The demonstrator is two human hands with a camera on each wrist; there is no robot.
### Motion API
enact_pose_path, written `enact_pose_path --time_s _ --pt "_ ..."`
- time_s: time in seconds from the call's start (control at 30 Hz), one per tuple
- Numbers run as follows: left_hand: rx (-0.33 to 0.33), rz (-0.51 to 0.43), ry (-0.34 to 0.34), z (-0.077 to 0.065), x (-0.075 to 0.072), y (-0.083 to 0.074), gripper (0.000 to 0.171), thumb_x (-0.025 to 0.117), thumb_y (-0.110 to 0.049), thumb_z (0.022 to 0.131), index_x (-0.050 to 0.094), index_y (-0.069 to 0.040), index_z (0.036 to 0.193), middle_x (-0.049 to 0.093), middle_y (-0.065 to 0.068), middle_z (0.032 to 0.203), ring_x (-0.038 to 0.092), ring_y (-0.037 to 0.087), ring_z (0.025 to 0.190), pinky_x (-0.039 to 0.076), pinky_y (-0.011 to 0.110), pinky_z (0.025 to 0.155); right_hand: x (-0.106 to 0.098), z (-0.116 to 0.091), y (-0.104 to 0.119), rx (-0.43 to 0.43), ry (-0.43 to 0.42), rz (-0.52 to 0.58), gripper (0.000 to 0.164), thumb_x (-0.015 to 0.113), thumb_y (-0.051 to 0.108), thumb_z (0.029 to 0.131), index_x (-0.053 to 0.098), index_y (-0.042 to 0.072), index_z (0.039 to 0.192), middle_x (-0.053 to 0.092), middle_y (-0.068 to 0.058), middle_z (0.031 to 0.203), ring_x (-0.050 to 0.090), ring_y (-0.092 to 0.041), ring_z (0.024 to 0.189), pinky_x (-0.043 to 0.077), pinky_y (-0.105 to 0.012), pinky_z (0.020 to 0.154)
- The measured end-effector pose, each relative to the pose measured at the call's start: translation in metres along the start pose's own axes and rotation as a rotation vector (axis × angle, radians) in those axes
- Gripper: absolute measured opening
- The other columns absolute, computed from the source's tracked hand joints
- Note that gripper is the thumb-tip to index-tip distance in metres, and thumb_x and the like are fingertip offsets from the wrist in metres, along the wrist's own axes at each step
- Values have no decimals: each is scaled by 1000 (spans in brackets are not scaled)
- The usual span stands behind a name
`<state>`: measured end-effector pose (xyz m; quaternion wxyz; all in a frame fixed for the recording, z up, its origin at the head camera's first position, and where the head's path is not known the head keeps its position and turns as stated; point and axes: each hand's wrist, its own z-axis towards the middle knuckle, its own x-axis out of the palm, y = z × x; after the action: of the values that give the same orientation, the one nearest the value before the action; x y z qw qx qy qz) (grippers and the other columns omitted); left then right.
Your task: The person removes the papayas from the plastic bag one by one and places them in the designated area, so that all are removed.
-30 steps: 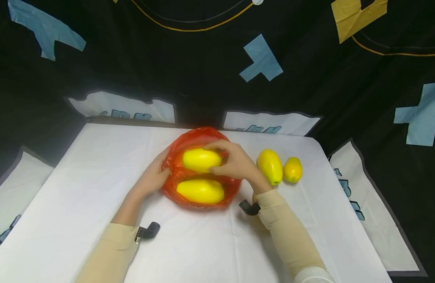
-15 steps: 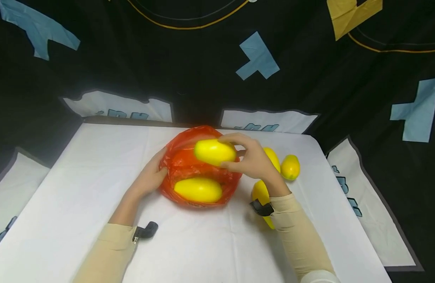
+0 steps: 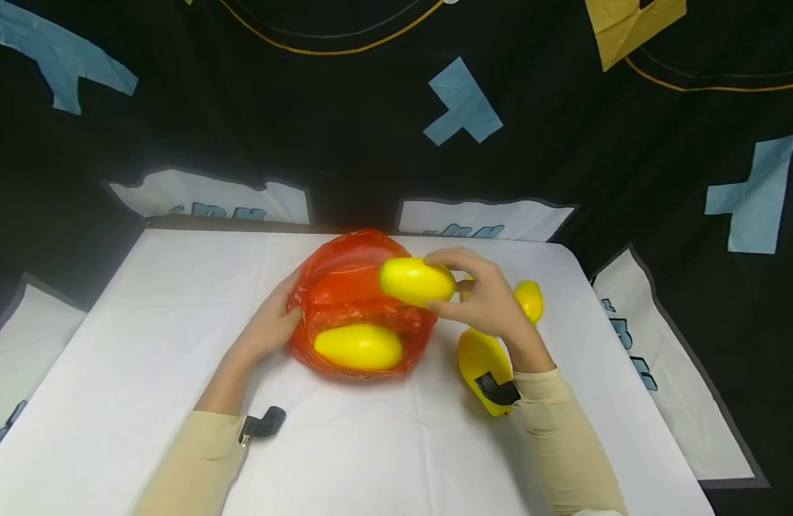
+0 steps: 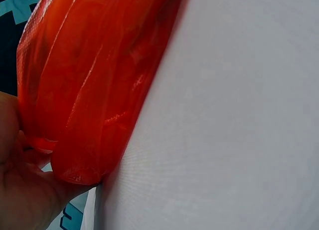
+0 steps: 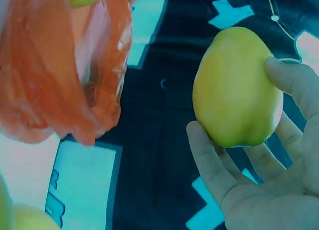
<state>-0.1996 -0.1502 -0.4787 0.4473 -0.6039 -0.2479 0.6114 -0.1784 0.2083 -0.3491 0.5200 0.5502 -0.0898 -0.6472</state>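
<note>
A red plastic bag stands near the table's back edge with its mouth facing up. My left hand grips its left rim, thumb over the edge; in the left wrist view, the fingers meet the crinkled bag. One smooth yellow papaya lies inside at the near side. Over the bag's right rim, my right hand holds another yellow papaya by its right end. The right wrist view shows this papaya between thumb and fingertips, raised beside the bag.
Below my right wrist a yellow papaya lies on the white table, partly covered by the wrist camera. A smaller yellow fruit sits farther right. Another yellow fruit is mostly hidden behind my right hand. A black curtain hangs behind.
My right hand has carried the papaya from inside the bag's mouth rightward to over the right rim. The left hand keeps its grip on the bag. The head view has shifted slightly.
</note>
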Motion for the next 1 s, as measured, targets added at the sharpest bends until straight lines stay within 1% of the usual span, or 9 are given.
enact_pose_path --time_s 0.1,0.2,0.3,0.37,0.43,0.53,0.67,0.83,1.0 --pt "12 -4 1 0 0 0 71 45 4 92 19 -10 156 24 10 159 21 31 145 18 55 115 -7 -8 -4 20 -22 -8 55 84 15 75 64 25 125 58 11 129 55 -12 112 56 -35 84" --pt "-13 6 8 -1 1 1 71 44 2 93 17 -10 157 23 11 159 19 32 145 18 55 115 -18 -18 4 65 -50 -5 55 82 8 75 64 17 126 58 4 129 56 -16 110 56 -39 85" --pt "-33 16 15 -1 2 2 70 44 1 93 15 -9 157 21 13 160 18 33 146 17 56 115 -28 -29 12 112 -79 -1 54 81 3 75 63 8 126 60 -3 127 56 -18 107 56 -40 85" --pt "-40 26 18 -1 2 3 70 44 0 94 14 -9 157 20 13 160 17 34 146 16 56 115 -35 -36 16 137 -95 -8 53 80 1 76 62 4 125 60 -6 126 56 -18 105 56 -37 85" --pt "-33 34 17 0 1 3 70 44 0 94 14 -8 157 20 14 160 16 34 146 16 56 115 -39 -43 13 153 -116 -21 52 80 1 76 62 4 125 60 -7 125 56 -18 104 56 -33 84" --pt "-19 32 12 1 0 2 70 44 0 93 16 -9 157 21 13 159 18 34 145 17 56 115 -44 -54 8 184 -141 -45 52 79 0 77 61 4 126 60 -8 125 56 -19 104 55 -30 84" --pt "-7 15 5 2 0 1 71 46 1 93 19 -13 157 25 9 159 22 32 144 19 56 115 -48 -68 2 221 -161 -40 52 79 0 76 61 3 125 60 -9 124 56 -24 103 55 -29 83" --pt "-16 3 10 2 1 1 71 47 0 94 20 -16 157 26 6 158 23 29 144 22 55 114 -53 -85 -9 235 -189 -59 51 80 -1 75 62 2 123 60 -9 123 56 -25 102 55 -25 80" --pt "-18 4 9 1 1 1 71 45 1 93 19 -13 157 25 9 159 22 32 144 20 57 114 -58 -99 -17 268 -222 -84 52 80 -2 75 62 2 123 59 -9 127 56 -25 104 56 -24 78"
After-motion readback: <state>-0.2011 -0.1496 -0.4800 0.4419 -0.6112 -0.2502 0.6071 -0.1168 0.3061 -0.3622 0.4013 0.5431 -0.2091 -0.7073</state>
